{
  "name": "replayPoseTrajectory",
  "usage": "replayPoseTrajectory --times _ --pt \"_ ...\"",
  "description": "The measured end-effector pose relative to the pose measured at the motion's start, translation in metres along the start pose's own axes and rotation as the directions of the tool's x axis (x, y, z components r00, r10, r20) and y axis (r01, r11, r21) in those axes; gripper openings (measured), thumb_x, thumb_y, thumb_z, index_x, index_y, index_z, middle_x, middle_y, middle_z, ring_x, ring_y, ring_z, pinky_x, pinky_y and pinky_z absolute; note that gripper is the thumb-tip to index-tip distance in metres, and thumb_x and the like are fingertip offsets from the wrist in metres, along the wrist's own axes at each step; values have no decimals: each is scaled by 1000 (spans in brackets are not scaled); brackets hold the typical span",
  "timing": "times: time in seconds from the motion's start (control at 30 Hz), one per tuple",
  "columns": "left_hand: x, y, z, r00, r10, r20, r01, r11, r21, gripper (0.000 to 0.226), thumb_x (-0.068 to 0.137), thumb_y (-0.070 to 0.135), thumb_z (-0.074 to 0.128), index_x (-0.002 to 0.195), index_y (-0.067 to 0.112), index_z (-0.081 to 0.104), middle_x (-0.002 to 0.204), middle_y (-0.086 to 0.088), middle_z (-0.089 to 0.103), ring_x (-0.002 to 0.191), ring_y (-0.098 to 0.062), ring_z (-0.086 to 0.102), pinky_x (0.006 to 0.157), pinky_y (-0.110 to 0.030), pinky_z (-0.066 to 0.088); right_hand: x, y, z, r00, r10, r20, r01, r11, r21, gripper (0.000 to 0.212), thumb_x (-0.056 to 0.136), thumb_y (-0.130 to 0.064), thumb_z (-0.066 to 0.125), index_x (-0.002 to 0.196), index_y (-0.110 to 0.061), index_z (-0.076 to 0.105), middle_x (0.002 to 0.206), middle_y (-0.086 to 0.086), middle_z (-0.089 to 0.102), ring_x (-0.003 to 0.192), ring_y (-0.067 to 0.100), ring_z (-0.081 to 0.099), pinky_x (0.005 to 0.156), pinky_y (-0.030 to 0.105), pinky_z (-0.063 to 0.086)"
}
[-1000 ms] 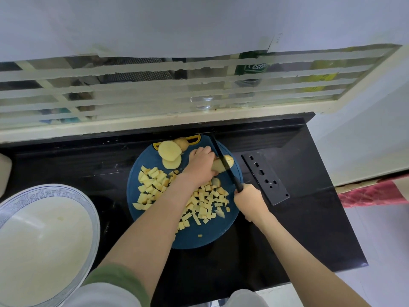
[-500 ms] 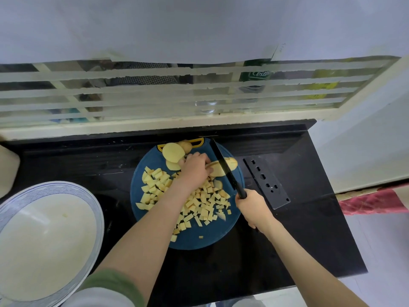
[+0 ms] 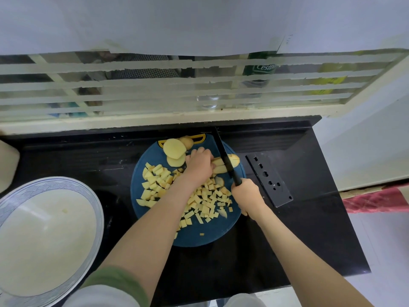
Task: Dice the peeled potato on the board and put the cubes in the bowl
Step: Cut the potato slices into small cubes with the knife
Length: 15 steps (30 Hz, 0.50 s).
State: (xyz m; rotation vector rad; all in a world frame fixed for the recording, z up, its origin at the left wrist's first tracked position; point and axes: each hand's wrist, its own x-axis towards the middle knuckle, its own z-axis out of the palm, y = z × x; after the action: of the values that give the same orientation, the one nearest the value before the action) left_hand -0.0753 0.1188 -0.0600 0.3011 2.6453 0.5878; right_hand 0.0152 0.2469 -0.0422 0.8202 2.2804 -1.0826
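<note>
A round blue cutting board point(image 3: 205, 237) lies on the black counter, strewn with several yellow potato cubes point(image 3: 205, 201). My left hand point(image 3: 198, 166) presses curled fingers on a stack of potato slices point(image 3: 234, 161) at the board's far right. My right hand point(image 3: 246, 196) grips the handle of a black knife point(image 3: 222, 155), whose blade lies across those slices. Thick round potato slices point(image 3: 173, 150) rest at the board's far edge by its yellow handle. A large white bowl point(image 3: 47, 234) with a blue patterned rim stands at the lower left, nearly empty.
A black metal plate with holes point(image 3: 269, 179) lies just right of the board. A window ledge and barred window run behind the counter. The counter edge drops off at the right, with red cloth point(image 3: 376, 200) beyond it.
The knife blade has shifted slightly left across the slices, and my left hand has crept back along them. The view has moved a little.
</note>
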Motion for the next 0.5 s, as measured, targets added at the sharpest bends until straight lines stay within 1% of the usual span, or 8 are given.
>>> replayPoseTrajectory --times 0.07,0.13,0.23,0.3,0.4,0.5 --pt "-2 1 0 1000 -17 -3 17 1000 -2 32 96 28 51 126 16 51 127 -5 47 122 -24 38 100 -38 27 -2 2 0 1000 7 8 -7 997 77 19 97 -17 45 85 -8 57 71 6 53 58 18 47 50 27 39" --pt "-5 -1 1 998 -53 -41 52 998 -27 33 95 32 52 125 18 50 126 -3 49 121 -23 40 100 -39 26 -7 7 -2 1000 5 12 -6 994 113 19 97 -19 45 84 -10 57 67 4 50 54 16 43 49 28 36" --pt "-11 -4 3 989 -110 -102 102 991 -83 32 93 37 54 121 20 51 118 -1 53 115 -23 45 92 -39 28 -16 15 -8 1000 -13 16 12 995 95 19 98 -21 46 85 -11 57 65 3 48 51 14 42 47 28 35" --pt "-13 -5 4 986 -131 -100 118 985 -124 27 93 36 54 115 21 55 114 -1 55 111 -22 47 87 -38 27 -20 18 -11 999 -28 39 25 997 78 19 98 -22 47 86 -11 57 65 3 49 50 14 42 47 28 37" --pt "-14 -1 4 985 -138 -99 123 981 -150 23 93 33 54 111 19 56 111 -1 56 109 -22 48 86 -37 27 -22 20 -12 998 -45 53 43 998 40 18 98 -20 48 88 -10 58 67 4 51 53 15 46 51 29 42" --pt "-14 2 4 984 -142 -106 129 984 -127 24 94 30 54 113 16 56 114 -3 54 112 -23 46 89 -38 28 -21 21 -10 997 -54 63 54 999 -2 18 99 -19 46 91 -8 58 68 4 53 54 15 48 52 29 43"
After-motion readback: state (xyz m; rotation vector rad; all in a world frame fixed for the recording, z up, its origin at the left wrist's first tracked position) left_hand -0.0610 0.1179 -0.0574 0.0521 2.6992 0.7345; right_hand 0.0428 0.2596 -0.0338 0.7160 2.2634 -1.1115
